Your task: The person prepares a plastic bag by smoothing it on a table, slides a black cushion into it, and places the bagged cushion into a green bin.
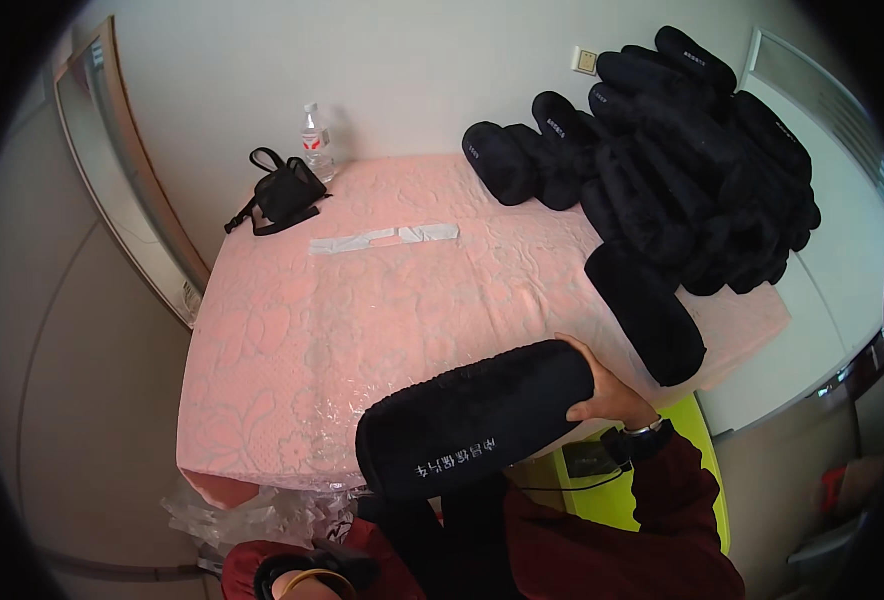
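Note:
A black plush bolster cushion [472, 410] with pale lettering on its side lies tilted over the near edge of the pink-covered table [262, 370]. My right hand [612, 395] grips its right end, thumb on the near side and fingers over the far side. At the lower left edge of the view is my left wrist [297, 582], with a black band and a gold-coloured bracelet; the fingers of that hand do not show. Another black cushion [647, 315] lies just beyond my right hand, beside a large heap of similar black cushions [702, 180].
On the far left of the table sit a small black strapped bag [287, 195] and a clear plastic bottle [314, 140]. White strips [427, 233] lie on the cover. Crumpled clear plastic [252, 515] hangs at the near edge. A lime-green surface [702, 465] with a dark device and cable stands close right.

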`<state>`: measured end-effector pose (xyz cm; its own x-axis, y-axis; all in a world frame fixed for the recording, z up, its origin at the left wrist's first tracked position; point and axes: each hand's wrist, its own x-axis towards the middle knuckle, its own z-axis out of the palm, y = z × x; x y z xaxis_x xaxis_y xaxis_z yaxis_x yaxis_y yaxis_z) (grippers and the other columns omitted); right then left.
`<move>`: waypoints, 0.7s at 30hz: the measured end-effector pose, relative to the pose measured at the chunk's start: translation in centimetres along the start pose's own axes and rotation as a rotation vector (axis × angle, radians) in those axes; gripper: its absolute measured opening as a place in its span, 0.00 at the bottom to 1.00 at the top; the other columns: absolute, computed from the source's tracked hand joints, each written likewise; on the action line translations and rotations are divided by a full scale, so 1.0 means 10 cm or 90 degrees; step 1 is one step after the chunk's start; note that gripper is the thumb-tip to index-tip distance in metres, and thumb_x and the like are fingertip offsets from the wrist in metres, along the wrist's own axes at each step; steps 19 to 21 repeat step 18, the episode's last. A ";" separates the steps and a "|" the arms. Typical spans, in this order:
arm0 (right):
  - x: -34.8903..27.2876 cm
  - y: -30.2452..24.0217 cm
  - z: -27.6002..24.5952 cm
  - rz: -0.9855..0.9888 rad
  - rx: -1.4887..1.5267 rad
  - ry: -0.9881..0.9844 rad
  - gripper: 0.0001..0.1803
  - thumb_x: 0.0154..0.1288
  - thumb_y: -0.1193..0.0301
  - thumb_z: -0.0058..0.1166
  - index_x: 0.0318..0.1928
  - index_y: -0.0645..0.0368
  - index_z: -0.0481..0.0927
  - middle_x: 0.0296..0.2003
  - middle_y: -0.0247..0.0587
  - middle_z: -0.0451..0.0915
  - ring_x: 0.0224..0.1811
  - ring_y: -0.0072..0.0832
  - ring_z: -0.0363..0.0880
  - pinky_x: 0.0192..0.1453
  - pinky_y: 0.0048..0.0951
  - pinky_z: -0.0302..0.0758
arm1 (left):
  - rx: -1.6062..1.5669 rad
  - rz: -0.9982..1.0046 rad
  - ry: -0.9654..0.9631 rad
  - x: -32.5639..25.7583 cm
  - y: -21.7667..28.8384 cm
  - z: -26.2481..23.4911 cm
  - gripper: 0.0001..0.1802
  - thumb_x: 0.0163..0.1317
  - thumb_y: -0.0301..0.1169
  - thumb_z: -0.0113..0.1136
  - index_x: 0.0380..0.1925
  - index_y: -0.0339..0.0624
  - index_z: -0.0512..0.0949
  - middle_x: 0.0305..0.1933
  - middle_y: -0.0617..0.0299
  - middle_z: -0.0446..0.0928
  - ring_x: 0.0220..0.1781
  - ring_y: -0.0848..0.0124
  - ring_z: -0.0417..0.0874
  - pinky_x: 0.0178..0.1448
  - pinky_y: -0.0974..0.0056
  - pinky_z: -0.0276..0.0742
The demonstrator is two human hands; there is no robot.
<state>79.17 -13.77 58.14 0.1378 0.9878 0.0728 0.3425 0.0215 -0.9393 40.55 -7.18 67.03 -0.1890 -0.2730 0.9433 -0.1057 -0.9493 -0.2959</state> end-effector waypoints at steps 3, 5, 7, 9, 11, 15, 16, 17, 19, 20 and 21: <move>0.00 0.06 -0.01 0.036 0.004 -0.004 0.63 0.41 0.54 0.78 0.75 0.62 0.57 0.65 0.47 0.69 0.70 0.38 0.68 0.75 0.35 0.63 | 0.004 0.018 0.015 -0.07 -0.03 -0.04 0.33 0.74 0.45 0.54 0.76 0.55 0.60 0.80 0.68 0.58 0.81 0.63 0.52 0.73 0.52 0.58; 0.03 0.10 -0.02 0.047 0.011 -0.003 0.63 0.42 0.55 0.79 0.75 0.61 0.57 0.66 0.48 0.68 0.70 0.38 0.67 0.76 0.36 0.63 | 0.000 0.031 0.025 -0.10 -0.05 -0.05 0.32 0.74 0.45 0.55 0.75 0.55 0.61 0.80 0.67 0.59 0.81 0.63 0.53 0.73 0.53 0.59; 0.04 0.12 -0.03 0.081 0.030 0.001 0.63 0.44 0.57 0.80 0.76 0.61 0.55 0.67 0.49 0.67 0.71 0.38 0.66 0.76 0.39 0.62 | 0.003 0.062 0.050 -0.12 -0.04 -0.04 0.33 0.74 0.44 0.55 0.75 0.54 0.61 0.80 0.67 0.58 0.81 0.63 0.53 0.73 0.52 0.59; 0.05 0.11 0.00 0.069 0.048 0.003 0.63 0.43 0.58 0.80 0.76 0.61 0.55 0.67 0.49 0.67 0.71 0.38 0.66 0.76 0.39 0.62 | 0.003 0.079 0.064 -0.12 -0.05 -0.03 0.33 0.74 0.44 0.55 0.75 0.54 0.61 0.80 0.67 0.58 0.81 0.63 0.53 0.72 0.52 0.59; 0.06 0.08 0.03 0.047 0.085 0.005 0.63 0.43 0.59 0.79 0.76 0.61 0.55 0.67 0.49 0.67 0.71 0.38 0.66 0.76 0.39 0.62 | -0.043 0.080 0.067 -0.11 -0.07 -0.02 0.34 0.73 0.43 0.56 0.76 0.54 0.60 0.81 0.67 0.56 0.80 0.63 0.54 0.72 0.52 0.60; 0.04 0.08 0.04 0.063 0.113 0.002 0.63 0.44 0.60 0.79 0.77 0.60 0.54 0.67 0.48 0.67 0.71 0.37 0.66 0.77 0.39 0.61 | -0.068 0.053 0.044 -0.11 -0.07 0.03 0.36 0.72 0.44 0.58 0.77 0.55 0.58 0.82 0.67 0.53 0.80 0.63 0.53 0.73 0.50 0.59; 0.03 0.07 0.04 0.061 0.113 0.004 0.63 0.44 0.60 0.79 0.77 0.60 0.54 0.67 0.48 0.67 0.71 0.37 0.66 0.77 0.39 0.61 | -0.069 0.038 0.033 -0.12 -0.07 0.04 0.37 0.72 0.44 0.59 0.77 0.56 0.58 0.82 0.67 0.52 0.81 0.63 0.53 0.73 0.50 0.59; 0.02 0.07 0.04 0.055 0.110 0.005 0.62 0.45 0.60 0.78 0.77 0.59 0.54 0.67 0.47 0.67 0.71 0.37 0.66 0.77 0.39 0.60 | -0.076 0.038 0.023 -0.12 -0.07 0.05 0.38 0.72 0.44 0.59 0.78 0.57 0.56 0.83 0.66 0.50 0.82 0.62 0.50 0.73 0.50 0.58; 0.01 0.06 0.05 0.050 0.108 0.005 0.61 0.46 0.61 0.77 0.78 0.58 0.53 0.67 0.46 0.67 0.71 0.37 0.65 0.78 0.39 0.59 | -0.082 0.039 0.013 -0.13 -0.08 0.05 0.39 0.71 0.44 0.59 0.78 0.58 0.55 0.84 0.65 0.47 0.83 0.61 0.48 0.74 0.49 0.58; 0.01 0.06 0.05 0.050 0.108 0.005 0.61 0.46 0.61 0.77 0.78 0.58 0.53 0.67 0.46 0.67 0.71 0.37 0.65 0.78 0.39 0.59 | -0.082 0.039 0.013 -0.13 -0.08 0.05 0.39 0.71 0.44 0.59 0.78 0.58 0.55 0.84 0.65 0.47 0.83 0.61 0.48 0.74 0.49 0.58; 0.01 0.06 0.05 0.050 0.108 0.005 0.61 0.46 0.61 0.77 0.78 0.58 0.53 0.67 0.46 0.67 0.71 0.37 0.65 0.78 0.39 0.59 | -0.082 0.039 0.013 -0.13 -0.08 0.05 0.39 0.71 0.44 0.59 0.78 0.58 0.55 0.84 0.65 0.47 0.83 0.61 0.48 0.74 0.49 0.58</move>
